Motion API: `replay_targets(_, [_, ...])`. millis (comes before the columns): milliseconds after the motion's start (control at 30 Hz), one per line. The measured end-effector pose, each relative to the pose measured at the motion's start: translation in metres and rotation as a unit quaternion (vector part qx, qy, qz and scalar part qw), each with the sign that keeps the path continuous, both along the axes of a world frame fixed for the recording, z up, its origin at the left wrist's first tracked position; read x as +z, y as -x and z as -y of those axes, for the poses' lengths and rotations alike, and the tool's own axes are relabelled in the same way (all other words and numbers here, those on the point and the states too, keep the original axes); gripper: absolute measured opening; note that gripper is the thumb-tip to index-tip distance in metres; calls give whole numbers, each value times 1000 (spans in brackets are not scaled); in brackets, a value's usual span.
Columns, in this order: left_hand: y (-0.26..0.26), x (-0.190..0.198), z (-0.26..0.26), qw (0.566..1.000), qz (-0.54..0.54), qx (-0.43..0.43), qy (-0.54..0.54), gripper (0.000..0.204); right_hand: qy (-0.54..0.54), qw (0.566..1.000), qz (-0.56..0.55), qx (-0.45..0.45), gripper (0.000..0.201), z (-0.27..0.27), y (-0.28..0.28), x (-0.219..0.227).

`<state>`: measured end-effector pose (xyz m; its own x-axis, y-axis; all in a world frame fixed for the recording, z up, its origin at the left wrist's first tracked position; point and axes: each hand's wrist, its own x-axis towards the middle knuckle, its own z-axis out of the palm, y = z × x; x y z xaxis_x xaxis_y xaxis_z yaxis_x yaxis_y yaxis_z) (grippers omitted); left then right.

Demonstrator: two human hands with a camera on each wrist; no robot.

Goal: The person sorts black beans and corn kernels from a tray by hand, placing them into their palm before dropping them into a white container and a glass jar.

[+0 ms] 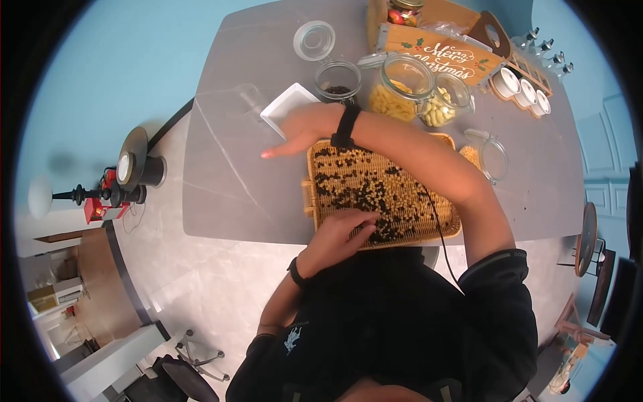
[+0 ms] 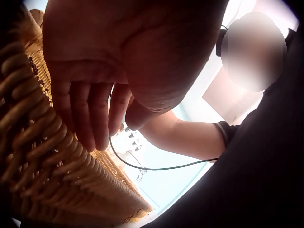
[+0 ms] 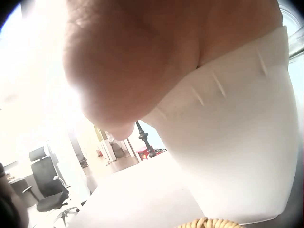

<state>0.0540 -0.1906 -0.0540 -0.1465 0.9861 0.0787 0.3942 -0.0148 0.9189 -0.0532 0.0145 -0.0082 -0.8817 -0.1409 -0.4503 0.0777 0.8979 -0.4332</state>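
Observation:
My left hand (image 1: 338,234) is at the near edge of a wicker basket tray (image 1: 310,167), its fingertips among loose black and yellowish beans (image 1: 375,197). In the left wrist view its fingers (image 2: 99,111) hang nearly straight over the woven side, and the thumb is bent close to the index finger. Reaching across the tray, my right hand (image 1: 305,127) lies over a white square bowl (image 1: 284,100) with the thumb stretched out sideways. The right wrist view shows the palm above the bowl's wall (image 3: 237,128); the other fingers are hidden there.
Behind the tray stand a glass jar of dark beans (image 1: 338,77), a jar of yellow pasta (image 1: 392,100) and a jar of pale pieces (image 1: 439,110). An open jar (image 1: 492,161) lies at the right. A wooden crate (image 1: 435,50) and white cups (image 1: 527,92) stand farther back.

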Motion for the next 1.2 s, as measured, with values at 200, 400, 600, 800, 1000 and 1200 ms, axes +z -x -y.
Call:
replay_targets(200, [-5,-4,4,999,21,-7,29,27,-25,967,-255,8,97,3,-17,-15])
replay_targets(400, [-11,-10,5,1000,25,-16,4,27,-85,915,-394,35,88,2,-26,-26])
replay_targets(600, [-14,-8,1,999,28,-28,25,27,-95,908,-406,43,81,-2,-27,-29])
replay_targets(800, [-18,-8,-2,999,36,-37,14,24,-68,857,-507,60,65,-2,-26,-46])
replay_targets(1000, [-22,-15,-3,999,21,-38,-3,26,-49,824,-560,71,63,-8,-30,-45])
replay_targets(1200, [-27,-17,-2,999,19,-49,2,26,-39,813,-577,64,65,-12,-36,-43])
